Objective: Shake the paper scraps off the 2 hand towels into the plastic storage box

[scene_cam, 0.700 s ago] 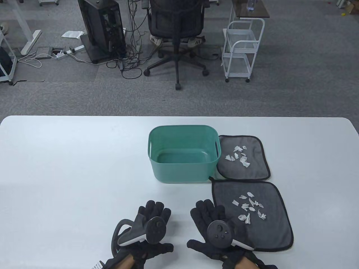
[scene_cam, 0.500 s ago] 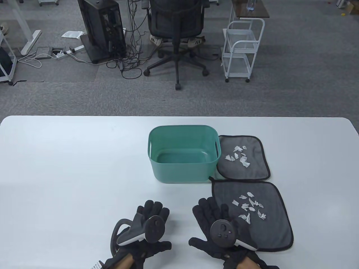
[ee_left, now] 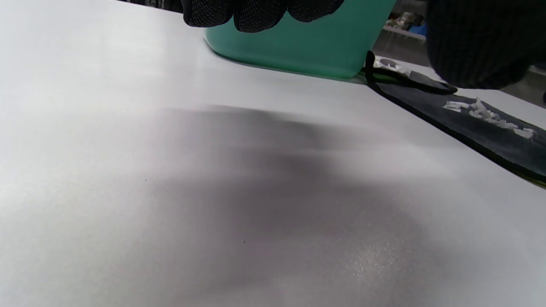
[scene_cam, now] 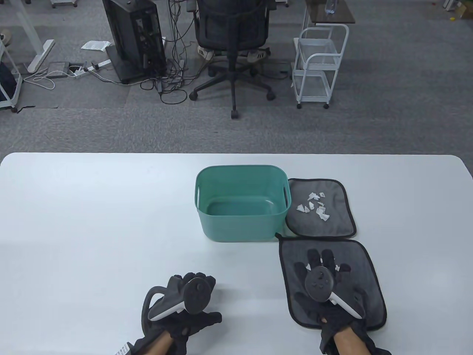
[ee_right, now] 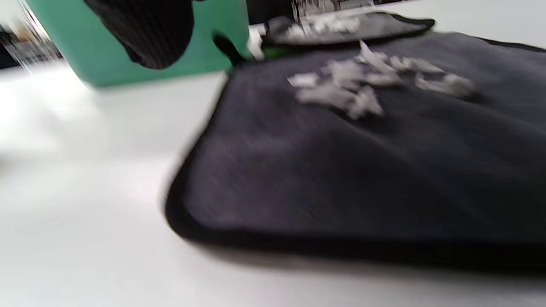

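Right hand (scene_cam: 325, 286): it has been moved from the bare worktop (scene_cam: 92, 222), beside the left edge of the near towel (scene_cam: 354, 259), to a place over the middle of this towel. The fingers are spread and nothing is held. Whether the palm already touches the cloth cannot be told.

Left hand (scene_cam: 184, 301): it has been drawn a little toward the front edge of the worktop. The fingers are loosely curled and nothing is held between them.

Near towel: it lies flat at the front right part of the worktop, just in front of the far towel (scene_cam: 320, 209). Its paper scraps (ee_right: 375, 81) are seen in the right wrist view as one loose heap in the middle of the cloth; in the table view they are mostly hidden under the right hand.

Far towel: it lies flat, with its left edge against the right wall of the storage box (scene_cam: 242, 203). Its own scraps (scene_cam: 314, 206) are not disturbed.

Storage box: it stands near the middle of the worktop, and no scraps are seen inside it.

Meaning for the task: the near towel seems to be chosen first. No towel is lifted yet, so the whole shaking remains to be done.

Risk: if the cloth is pressed or dragged, scraps may be pushed off onto the worktop; the edges should probably be gathered before lifting.
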### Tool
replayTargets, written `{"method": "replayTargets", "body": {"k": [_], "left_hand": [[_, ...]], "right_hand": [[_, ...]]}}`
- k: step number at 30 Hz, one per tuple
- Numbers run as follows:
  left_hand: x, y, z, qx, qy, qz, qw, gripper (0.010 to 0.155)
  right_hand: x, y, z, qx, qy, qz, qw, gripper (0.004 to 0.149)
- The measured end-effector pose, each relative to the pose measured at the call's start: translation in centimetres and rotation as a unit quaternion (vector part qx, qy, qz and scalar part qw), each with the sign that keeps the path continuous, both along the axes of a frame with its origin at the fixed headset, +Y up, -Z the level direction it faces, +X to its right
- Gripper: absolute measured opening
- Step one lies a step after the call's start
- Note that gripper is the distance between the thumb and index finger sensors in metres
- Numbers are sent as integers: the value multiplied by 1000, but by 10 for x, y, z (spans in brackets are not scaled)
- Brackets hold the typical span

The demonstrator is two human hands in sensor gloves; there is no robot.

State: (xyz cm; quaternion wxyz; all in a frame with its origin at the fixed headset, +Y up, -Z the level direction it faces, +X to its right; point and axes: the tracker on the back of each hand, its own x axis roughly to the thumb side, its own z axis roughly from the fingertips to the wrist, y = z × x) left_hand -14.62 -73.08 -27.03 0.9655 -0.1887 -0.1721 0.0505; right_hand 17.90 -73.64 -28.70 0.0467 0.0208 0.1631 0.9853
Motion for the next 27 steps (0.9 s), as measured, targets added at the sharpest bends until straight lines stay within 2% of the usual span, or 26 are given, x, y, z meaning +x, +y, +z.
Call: {"method": "replayTargets", "body": {"k": [5, 10, 14, 27], "left_hand": [[2, -3, 0, -5, -5, -7, 1000, 91], [0, -4, -2, -19, -8, 11, 1000, 92], [-1, -3, -2, -19, -7, 7, 1000, 92], [0, -5, -2, -34, -13, 12, 999, 93]], "right_hand": [[-17, -19, -7, -33, 20, 58, 998, 69], [-20, -28, -9, -61, 21, 75, 995, 69], [-20, -30, -10, -82, 23, 71, 994, 68], [-24, -31, -6, -81, 35, 71, 994, 68]]}}
